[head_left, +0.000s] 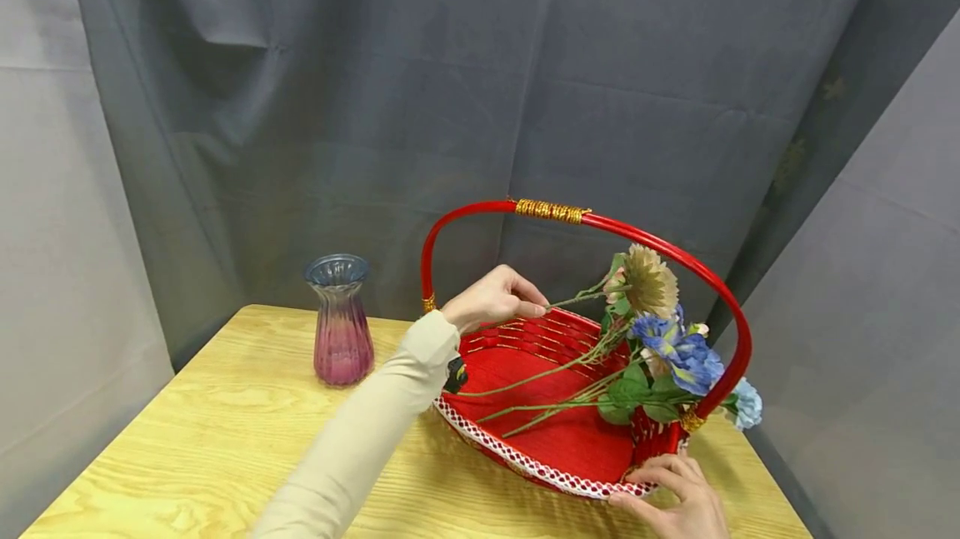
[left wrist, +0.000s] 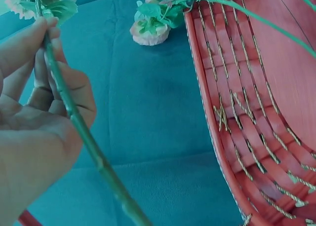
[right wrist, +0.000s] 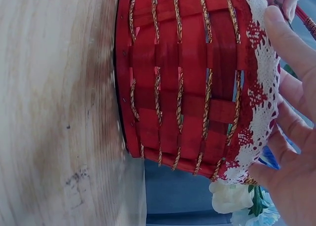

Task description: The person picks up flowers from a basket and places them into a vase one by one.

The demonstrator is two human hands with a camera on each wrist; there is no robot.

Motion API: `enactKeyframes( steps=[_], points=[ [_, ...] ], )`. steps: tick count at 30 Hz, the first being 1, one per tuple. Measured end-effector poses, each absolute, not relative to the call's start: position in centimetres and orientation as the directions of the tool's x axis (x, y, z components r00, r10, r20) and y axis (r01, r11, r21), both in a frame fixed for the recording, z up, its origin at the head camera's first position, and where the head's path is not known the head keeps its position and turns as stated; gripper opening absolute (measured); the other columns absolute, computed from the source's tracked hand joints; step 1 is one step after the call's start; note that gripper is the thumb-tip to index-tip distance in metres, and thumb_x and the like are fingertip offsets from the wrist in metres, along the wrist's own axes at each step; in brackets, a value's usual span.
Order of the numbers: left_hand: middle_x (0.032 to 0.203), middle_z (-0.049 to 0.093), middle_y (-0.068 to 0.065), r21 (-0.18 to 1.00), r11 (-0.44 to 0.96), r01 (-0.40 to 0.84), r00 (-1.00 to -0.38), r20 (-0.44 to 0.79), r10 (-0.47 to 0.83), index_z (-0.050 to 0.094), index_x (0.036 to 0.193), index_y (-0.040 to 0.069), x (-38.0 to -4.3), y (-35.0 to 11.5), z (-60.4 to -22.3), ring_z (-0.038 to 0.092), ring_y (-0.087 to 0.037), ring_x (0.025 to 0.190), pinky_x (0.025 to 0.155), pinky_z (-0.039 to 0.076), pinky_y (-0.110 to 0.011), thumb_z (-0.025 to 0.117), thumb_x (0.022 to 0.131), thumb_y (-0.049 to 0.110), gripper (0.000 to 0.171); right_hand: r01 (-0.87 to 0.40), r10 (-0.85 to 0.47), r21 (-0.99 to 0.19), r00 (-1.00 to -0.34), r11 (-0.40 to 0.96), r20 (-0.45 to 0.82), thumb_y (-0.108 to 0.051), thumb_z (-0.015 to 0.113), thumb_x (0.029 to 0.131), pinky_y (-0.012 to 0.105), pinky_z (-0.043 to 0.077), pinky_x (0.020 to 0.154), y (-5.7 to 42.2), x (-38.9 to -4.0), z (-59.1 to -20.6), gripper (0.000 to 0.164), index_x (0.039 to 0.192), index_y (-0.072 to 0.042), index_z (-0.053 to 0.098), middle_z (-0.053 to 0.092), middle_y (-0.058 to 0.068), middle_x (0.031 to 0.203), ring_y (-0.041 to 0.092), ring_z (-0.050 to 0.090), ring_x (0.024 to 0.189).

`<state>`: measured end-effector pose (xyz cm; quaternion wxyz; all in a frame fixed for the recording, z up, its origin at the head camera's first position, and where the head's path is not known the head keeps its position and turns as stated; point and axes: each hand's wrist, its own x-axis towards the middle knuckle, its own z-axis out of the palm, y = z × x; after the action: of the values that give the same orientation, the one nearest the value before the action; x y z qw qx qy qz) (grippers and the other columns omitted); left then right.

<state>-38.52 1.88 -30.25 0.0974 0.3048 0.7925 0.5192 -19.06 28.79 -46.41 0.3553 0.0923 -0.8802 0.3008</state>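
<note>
My left hand [head_left: 498, 299] pinches the green stem of an artificial flower [head_left: 651, 282] with a beige, many-petalled head, above the far side of a red woven basket [head_left: 551, 476]. In the left wrist view the stem [left wrist: 94, 149] runs past the palm between thumb and fingers. The right hand [head_left: 681, 496] grips the basket's lace-trimmed rim at the near right. Its thumb lies along the outside of the lace [right wrist: 256, 107], while the other fingers reach over the inside. Blue artificial flowers [head_left: 678, 351] with leaves and long stems lie in the basket, heads at the right end.
A ribbed glass vase [head_left: 343, 331], blue above and pink below, stands on the wooden table [head_left: 187, 431] left of the basket. The tall red handle [head_left: 465, 212] with gold wrapping arches over the basket. A grey curtain [head_left: 375, 106] hangs behind.
</note>
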Motion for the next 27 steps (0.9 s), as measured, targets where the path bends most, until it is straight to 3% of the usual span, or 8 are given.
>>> enactKeyframes(
  steps=[12, 20, 27],
  points=[
    [0.098, 0.075, -0.008, 0.868, 0.291, 0.403, -0.815, 0.195, 0.546, 0.077, 0.099, 0.001, -38.1, -3.5, -31.6, 0.062, -0.012, 0.084, 0.074, 0.052, -0.026, 0.072, 0.087, 0.007, 0.015, -0.389, 0.040, -0.464, -0.730, 0.796, 0.682, -0.020, 0.097, 0.046, 0.014, 0.035, 0.067, 28.6, -19.2, -46.4, 0.040, 0.071, -0.035, 0.070, 0.059, -0.018, 0.079, -0.008, 0.042, 0.081],
    [0.081, 0.069, -0.001, 0.875, 0.282, 0.394, -0.814, 0.190, 0.548, 0.077, 0.098, 0.003, -38.3, -6.8, -32.3, 0.048, -0.012, 0.057, 0.052, 0.040, -0.024, 0.073, 0.087, 0.010, 0.014, -0.392, 0.038, -0.453, -0.721, 0.801, 0.692, -0.019, 0.097, 0.045, 0.012, 0.035, 0.070, 28.6, -19.4, -46.4, 0.041, 0.071, -0.035, 0.070, 0.060, -0.019, 0.079, -0.008, 0.043, 0.081],
    [0.093, 0.073, -0.005, 0.868, 0.267, 0.420, -0.797, 0.212, 0.565, 0.078, 0.099, 0.004, -38.1, -9.4, -32.4, 0.061, -0.018, 0.083, 0.075, 0.053, -0.034, 0.073, 0.087, 0.009, 0.013, -0.409, 0.030, -0.451, -0.714, 0.793, 0.700, -0.019, 0.097, 0.045, 0.013, 0.035, 0.070, 28.7, -19.5, -46.6, 0.040, 0.071, -0.034, 0.070, 0.060, -0.018, 0.079, -0.008, 0.043, 0.081]
  ],
)
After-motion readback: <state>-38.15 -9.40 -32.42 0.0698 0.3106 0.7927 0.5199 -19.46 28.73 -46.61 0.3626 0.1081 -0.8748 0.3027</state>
